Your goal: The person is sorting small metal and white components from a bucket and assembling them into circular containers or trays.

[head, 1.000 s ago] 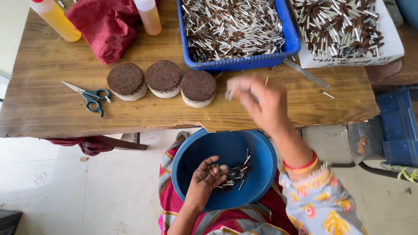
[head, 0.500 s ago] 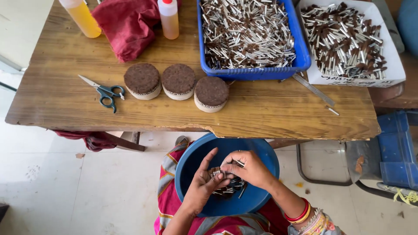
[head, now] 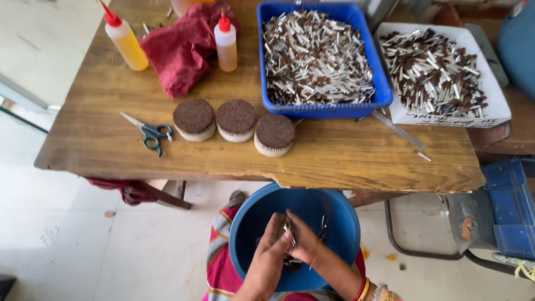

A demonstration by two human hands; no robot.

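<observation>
Worn wooden table [head: 111, 134] filled the far side, its near edge hiding part of the round blue bowl [head: 340, 223]. Over the bowl, the left hand [head: 267, 262] and right hand [head: 304, 245] pressed together around small dark sticks [head: 288, 227], mostly hidden between the fingers.

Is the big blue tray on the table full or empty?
Full. The blue tray on the wooden table is heaped almost to its rim with small brown and white sticks.
</observation>
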